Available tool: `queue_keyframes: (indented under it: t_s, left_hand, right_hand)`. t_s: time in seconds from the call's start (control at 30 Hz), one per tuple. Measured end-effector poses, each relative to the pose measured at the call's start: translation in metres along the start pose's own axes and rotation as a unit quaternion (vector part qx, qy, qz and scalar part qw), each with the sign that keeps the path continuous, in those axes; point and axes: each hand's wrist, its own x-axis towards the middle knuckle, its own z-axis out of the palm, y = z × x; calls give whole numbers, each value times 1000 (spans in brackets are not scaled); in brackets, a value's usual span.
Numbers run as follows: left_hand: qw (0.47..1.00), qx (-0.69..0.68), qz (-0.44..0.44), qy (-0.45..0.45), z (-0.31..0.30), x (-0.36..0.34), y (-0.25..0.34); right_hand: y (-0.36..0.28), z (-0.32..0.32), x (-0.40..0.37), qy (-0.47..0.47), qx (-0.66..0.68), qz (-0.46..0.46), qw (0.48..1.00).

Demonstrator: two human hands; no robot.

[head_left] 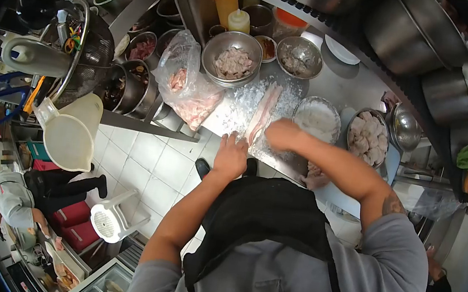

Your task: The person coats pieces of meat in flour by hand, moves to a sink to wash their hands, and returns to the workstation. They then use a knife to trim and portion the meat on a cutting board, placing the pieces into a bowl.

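Observation:
A long pale strip of meat (262, 113) lies on the floured steel counter (229, 113). My left hand (232, 154) rests at its near end, fingers spread and pointing away from me. Just right of the strip is my right hand (282, 135), its fingers curled in; what they hold, if anything, is hidden. Beyond the strip stands a steel bowl of minced meat (233, 63). Right of my right hand are a bowl of white flour (317, 119) and a bowl of pale rounded pieces (368, 137). An open plastic bag of meat (186, 84) lies to the left.
Sauce bottles (225, 6) and a smaller steel bowl (299, 57) stand at the back under a shelf. A pitcher (69, 137) and a mesh strainer (91, 49) are at the left. Beyond a white stool (110, 221), a co-worker (17, 198) is at the lower left.

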Motion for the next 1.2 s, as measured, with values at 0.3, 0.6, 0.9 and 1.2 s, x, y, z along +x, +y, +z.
queue_keyframes:
  t_s: [0.3,0.6,0.9,1.2]
  left_hand:
    - [986,-82,-17,144,10,110,15]
    - [989,41,-77,119,29,161,38]
    - [988,-5,-129,84,29,167,33]
    - [974,-142,-166,59,23,152,13]
  right_hand:
    - [127,-20,60,117,-77,-52,989]
    - [128,-21,77,94,-121,-55,987]
    - [131,-16,83,108,-148,-66,981]
    - [122,-13,89,159,-79,9,984]
